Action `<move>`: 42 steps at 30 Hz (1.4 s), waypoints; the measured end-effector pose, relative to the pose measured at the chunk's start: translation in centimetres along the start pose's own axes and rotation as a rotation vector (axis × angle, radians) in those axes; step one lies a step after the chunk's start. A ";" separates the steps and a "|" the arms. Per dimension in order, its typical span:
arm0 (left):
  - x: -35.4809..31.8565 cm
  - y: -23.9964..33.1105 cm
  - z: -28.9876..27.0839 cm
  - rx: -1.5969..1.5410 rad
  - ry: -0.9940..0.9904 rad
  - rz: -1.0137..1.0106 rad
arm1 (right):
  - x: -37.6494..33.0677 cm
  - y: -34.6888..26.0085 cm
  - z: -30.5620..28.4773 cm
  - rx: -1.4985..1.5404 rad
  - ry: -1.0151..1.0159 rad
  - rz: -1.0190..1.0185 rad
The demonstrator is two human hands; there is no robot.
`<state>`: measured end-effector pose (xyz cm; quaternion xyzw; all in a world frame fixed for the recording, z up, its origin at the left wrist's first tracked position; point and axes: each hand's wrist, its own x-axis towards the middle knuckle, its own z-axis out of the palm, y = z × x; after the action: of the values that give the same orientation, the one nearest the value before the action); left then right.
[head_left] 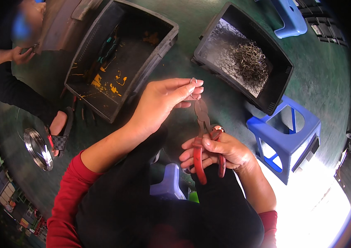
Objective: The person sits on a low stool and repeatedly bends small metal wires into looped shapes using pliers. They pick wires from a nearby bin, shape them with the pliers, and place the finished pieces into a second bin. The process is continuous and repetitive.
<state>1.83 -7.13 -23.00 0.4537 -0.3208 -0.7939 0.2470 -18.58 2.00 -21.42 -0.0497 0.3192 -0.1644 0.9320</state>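
Note:
My left hand (163, 101) pinches a small bent wire piece (193, 82) between thumb and fingertips, held up in front of me. My right hand (221, 151) grips the red handles of a pair of pliers (202, 136), whose dark jaws point up toward the wire piece and reach just below it. Both hands are above my lap, over dark trousers and red sleeves.
A black crate (281, 78) with a tangle of wire pieces (248, 60) sits ahead right. Another black crate (101, 109) with yellow stains is ahead left. A blue stool (285, 142) stands right. A wire coil (37, 149) lies left, beside another person's sandalled foot (59, 128).

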 end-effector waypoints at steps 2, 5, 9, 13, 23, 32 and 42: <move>-0.1 -0.2 0.1 -0.003 -0.015 0.043 | -0.1 0.0 0.0 0.012 -0.027 -0.015; 0.0 -0.4 0.1 0.015 -0.011 0.079 | -0.2 -0.1 0.0 0.038 -0.061 -0.022; -0.1 -0.7 0.2 0.068 -0.036 0.170 | -0.3 0.1 -0.1 0.075 -0.106 -0.036; -0.3 -1.0 0.1 0.150 -0.064 0.228 | -0.5 0.1 -0.1 0.063 -0.044 -0.040; 0.3 2.2 -2.7 0.423 -0.179 -0.067 | -0.7 -0.2 1.1 -1.082 0.853 -0.281; -0.1 1.2 -1.7 0.194 -0.323 -0.146 | -1.0 -0.2 0.4 -0.996 0.717 -0.269; -0.1 0.8 -1.7 0.049 -0.335 -0.198 | -1.3 -0.7 0.5 -0.878 0.624 -0.193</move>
<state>3.39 -8.10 -23.03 0.3503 -0.3304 -0.8707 0.0996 -19.44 1.82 -20.12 -0.4118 0.6131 -0.1075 0.6655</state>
